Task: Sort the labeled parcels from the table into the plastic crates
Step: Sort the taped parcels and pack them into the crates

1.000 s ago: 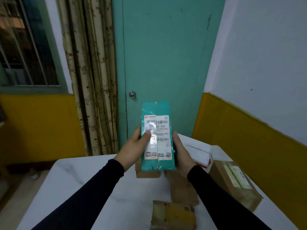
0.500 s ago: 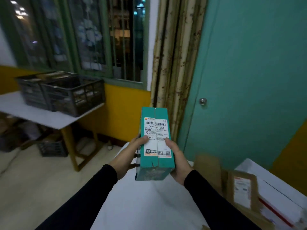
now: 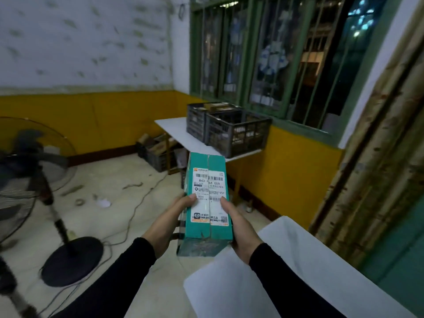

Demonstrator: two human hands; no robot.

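Two hands hold one teal parcel up in the air, above the floor and just past the near corner of a white worktop at the lower right. The left hand wraps its grip around the parcel's left edge, thumb pressed on the white shipping label that covers much of the top face. The right hand does the same on the right edge, its thumb lying on the label too, so both grips are closed firmly on the parcel. The parcel is long and narrow, its far end pointing away from the person, a taped seam running down the middle and the near end scuffed. Black sleeves cover both forearms. Across the room, under a barred window, a second white worktop carries two dark plastic crates standing side by side and touching; the farther one seems to hold brown boxes, though blur hides the detail. Another crate sits on the floor beneath that worktop. A standing fan is at the left, with cables trailing over the pale floor. A patterned curtain hangs at the right.
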